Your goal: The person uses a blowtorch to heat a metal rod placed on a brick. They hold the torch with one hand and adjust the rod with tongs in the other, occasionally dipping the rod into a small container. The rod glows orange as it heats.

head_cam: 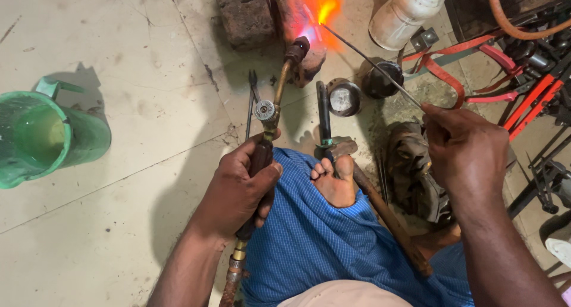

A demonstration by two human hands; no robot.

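Gripping the dark handle of a gas torch (pixel 270 113), the left hand (pixel 238 191) has its fingers clenched around it, the brass neck running up to a nozzle that plays an orange flame (pixel 318 12) on a brick (pixel 247 12). The right hand (pixel 467 152) pinches a thin metal rod (pixel 369 60) between closed fingertips; the rod's far tip lies in the flame. What is being heated there is lost in the glare, possibly a small metal part. Between the hands: a bare foot (pixel 333 182) on blue checked cloth (pixel 315 241), beside a round gauge (pixel 344 97). At far left, a green plastic jug (pixel 47 137) stands on the concrete floor (pixel 119 57).
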